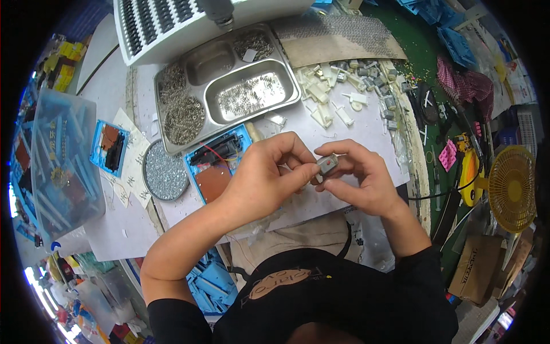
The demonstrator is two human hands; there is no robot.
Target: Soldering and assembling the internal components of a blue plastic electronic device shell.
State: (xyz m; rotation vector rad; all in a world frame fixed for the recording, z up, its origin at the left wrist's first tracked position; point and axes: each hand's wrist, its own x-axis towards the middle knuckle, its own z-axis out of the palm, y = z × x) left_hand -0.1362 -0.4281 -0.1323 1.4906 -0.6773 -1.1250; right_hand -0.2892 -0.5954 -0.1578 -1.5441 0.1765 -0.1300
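Observation:
Above the table's near edge, both of my hands meet around a small grey motor (328,165) with a reddish dot on its face. My right hand (366,180) grips it between thumb and fingers. From the other side, my left hand (272,172) is closed, its thumb and fingertips pressed at the motor's edge; whether it pinches a smaller part is hidden. Beside my left wrist lies a blue plastic housing (240,135) with a black part and a red wire in it. Beyond my hands are cream plastic parts (321,113) and several similar grey motors (389,103).
A steel compartment tray (211,85) holds springs and small metal pieces. Left of it stand a round dish of screws (165,172), another blue housing (109,148) and a clear bin (69,166) of blue parts. An electric screwdriver (220,12) hangs above. A yellow fan (511,188) stands at right.

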